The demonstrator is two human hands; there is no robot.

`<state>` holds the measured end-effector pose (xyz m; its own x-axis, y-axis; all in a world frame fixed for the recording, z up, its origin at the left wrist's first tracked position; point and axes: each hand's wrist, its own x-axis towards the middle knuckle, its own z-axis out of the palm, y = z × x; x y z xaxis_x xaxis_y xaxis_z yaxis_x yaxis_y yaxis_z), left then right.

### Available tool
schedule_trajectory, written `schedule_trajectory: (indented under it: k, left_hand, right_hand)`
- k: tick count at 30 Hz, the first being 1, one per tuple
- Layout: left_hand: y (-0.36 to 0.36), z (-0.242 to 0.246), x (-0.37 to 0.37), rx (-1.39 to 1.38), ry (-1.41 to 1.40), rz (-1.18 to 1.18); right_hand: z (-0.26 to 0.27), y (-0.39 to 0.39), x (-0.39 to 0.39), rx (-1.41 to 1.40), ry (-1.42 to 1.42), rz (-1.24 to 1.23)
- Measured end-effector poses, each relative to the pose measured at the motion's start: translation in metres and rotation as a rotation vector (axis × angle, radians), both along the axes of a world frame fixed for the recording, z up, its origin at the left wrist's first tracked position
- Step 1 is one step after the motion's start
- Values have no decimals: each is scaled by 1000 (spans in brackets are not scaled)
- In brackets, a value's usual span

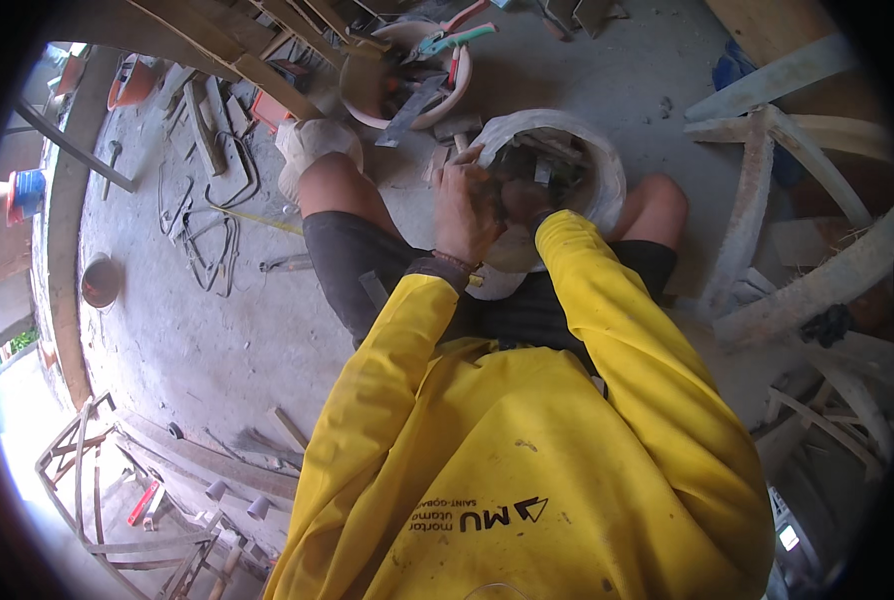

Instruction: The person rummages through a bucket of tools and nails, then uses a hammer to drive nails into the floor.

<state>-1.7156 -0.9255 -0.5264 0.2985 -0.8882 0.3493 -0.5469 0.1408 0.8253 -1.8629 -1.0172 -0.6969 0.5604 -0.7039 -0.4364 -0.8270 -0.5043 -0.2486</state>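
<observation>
A white bucket (613,169) with a pale, crusted rim stands between my knees, holding dark tools and scraps. My left hand (465,206) is over the bucket's left side, its fingers bent close to the rim; whether they grip anything is hidden. My right hand (525,201) reaches down into the shadowed bucket, and its fingers cannot be made out. Just beyond my left hand lies what looks like a hammer (456,129) with a short visible length of wooden handle.
Ahead stands a round basin (357,94) of tools, with teal-and-pink-handled snips (447,41) and a flat strip (411,112) across its rim. Bent metal rods (210,255) and wood offcuts (205,127) lie leftward. A rusty can (101,280) stands farther left. Timber frames (747,202) crowd the right.
</observation>
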Motion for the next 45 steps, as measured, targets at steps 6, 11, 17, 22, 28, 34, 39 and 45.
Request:
schedule_trajectory:
  k: [6,11,17,22,28,34,39,45]
  left_hand:
    - [-8,6,4,16,9,-12]
    - [-36,10,-3,55,-16,24]
    - [-44,9,-1,55,-46,34]
    - [-33,8,-1,74,-64,37]
    - [-30,11,-1,17,-59,45]
    - [-32,9,-3,27,-42,52]
    - [-32,10,-4,0,-57,32]
    - [-24,9,0,9,-41,-2]
  right_hand:
    - [47,-29,-5,-32,-30,119]
    - [33,-73,-20,-45,27,138]
    - [17,-94,-19,93,84,147]
    - [53,-65,-5,221,76,38]
    - [87,-33,12,451,128,28]
    - [88,-36,6,344,104,82]
    - [111,-40,-3,517,-164,150]
    - [143,-22,10,281,-145,506]
